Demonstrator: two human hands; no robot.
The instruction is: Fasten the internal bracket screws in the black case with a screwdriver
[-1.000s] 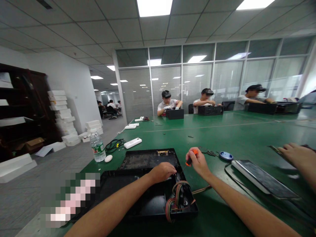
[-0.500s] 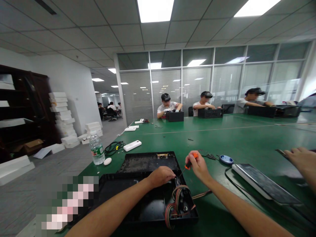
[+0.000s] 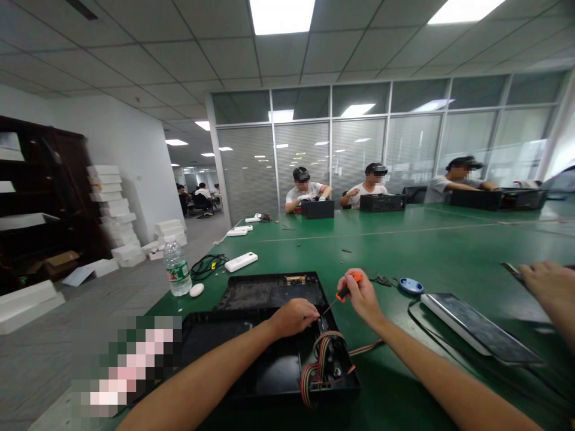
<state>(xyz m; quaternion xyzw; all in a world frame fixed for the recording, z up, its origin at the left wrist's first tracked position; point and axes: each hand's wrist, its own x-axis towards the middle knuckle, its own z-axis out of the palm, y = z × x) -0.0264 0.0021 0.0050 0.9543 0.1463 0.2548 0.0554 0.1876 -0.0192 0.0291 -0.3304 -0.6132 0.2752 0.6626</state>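
Note:
An orange-and-black screwdriver (image 3: 345, 291) is gripped in my right hand (image 3: 359, 293). Its thin shaft slants down and left, the tip close to the fingertips of my left hand (image 3: 294, 317). Those fingers are pinched together over the right part of a shallow black case (image 3: 269, 389); whatever is between them is too small or hidden to tell. Striped ribbon wires (image 3: 321, 362) loop out of the case's right compartment, near a small round metal part. Behind it lies a black lid-like panel (image 3: 269, 290) with a brass-coloured strip (image 3: 295, 279).
Left of the case stand a water bottle (image 3: 176, 269), a white oval object (image 3: 196, 290) and a black cable (image 3: 209, 263). A blue round dish (image 3: 411, 286) and a phone-like slab (image 3: 476, 326) lie rightward. Another person's hand (image 3: 550, 287) enters at right. Three people work across the green table (image 3: 287, 245).
The screwdriver tip has moved slightly left and up, towards my left fingertips. Both hands stay nearly in place. Across the table, the middle person has lifted a hand from the black box.

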